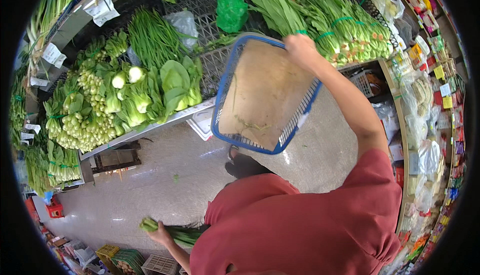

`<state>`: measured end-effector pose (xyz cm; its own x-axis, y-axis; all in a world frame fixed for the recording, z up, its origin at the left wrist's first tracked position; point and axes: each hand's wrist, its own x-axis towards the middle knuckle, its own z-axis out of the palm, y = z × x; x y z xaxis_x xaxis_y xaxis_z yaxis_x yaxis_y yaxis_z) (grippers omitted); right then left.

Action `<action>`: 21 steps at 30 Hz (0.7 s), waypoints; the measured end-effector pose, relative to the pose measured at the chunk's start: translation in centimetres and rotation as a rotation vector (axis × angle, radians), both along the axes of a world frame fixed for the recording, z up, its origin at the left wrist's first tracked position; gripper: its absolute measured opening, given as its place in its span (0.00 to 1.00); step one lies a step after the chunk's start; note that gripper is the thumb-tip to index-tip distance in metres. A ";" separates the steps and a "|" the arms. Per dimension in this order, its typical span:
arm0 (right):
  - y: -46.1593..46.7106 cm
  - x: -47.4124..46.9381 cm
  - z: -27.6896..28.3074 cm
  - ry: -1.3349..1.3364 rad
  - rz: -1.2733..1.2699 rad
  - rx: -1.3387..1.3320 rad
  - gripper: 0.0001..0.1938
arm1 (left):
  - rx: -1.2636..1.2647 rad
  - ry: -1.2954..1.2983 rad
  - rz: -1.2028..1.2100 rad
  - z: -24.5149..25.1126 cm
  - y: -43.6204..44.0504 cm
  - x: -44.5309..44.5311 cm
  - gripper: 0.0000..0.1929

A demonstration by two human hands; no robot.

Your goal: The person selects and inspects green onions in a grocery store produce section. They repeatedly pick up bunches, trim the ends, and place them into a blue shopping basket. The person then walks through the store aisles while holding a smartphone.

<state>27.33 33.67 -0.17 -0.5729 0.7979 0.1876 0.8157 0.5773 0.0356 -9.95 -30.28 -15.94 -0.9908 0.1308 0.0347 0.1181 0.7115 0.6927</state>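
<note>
My right hand (300, 48) is closed on the upper right rim of a blue plastic basket (224, 91), tilted so that I look into it. Cardboard (266, 87) lines its bottom, with a few green scraps (253, 127) on it. Down at the lower left, my left hand (160, 233) grips a bunch of long-stemmed green vegetables (183, 235), its pale stem ends sticking out past my fingers. Bunches of leafy greens (337, 31) tied with green bands lie just beyond my right hand.
Bok choy (131, 106) and garlic chives (152, 37) are piled on the left of the shelf. A green plastic bag (230, 9) lies on the black crate shelf (212, 69). Packaged goods (423, 95) line the right side. Crates (159, 264) stand on the lower left.
</note>
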 end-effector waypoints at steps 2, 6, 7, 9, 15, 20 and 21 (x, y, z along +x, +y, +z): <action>-4.6 6.3 0.1 -0.006 -0.175 -0.028 0.08 | -0.153 -0.079 -0.059 -0.6 3.7 0.7 0.33; -12.8 19.3 -0.5 -0.054 -0.530 -0.136 0.09 | -0.184 -0.209 -0.185 -3.4 8.3 2.0 0.31; -14.6 22.4 -0.9 -0.071 -0.585 -0.136 0.08 | -0.170 -0.217 -0.217 -4.8 8.4 2.0 0.30; -18.0 27.9 -1.5 -0.058 -0.749 -0.193 0.13 | -0.216 -0.203 -0.306 -4.5 10.5 3.6 0.31; -24.0 43.7 -8.7 -0.176 -1.264 -0.265 0.14 | -0.331 -0.096 -0.415 -6.0 11.9 7.4 0.29; -24.2 51.5 -15.5 -0.114 -1.507 -0.334 0.15 | -0.382 -0.162 -0.451 -5.6 11.4 11.7 0.28; -24.0 53.4 -17.6 -0.125 -1.530 -0.352 0.15 | -0.345 -0.172 -0.460 -5.4 11.1 12.7 0.28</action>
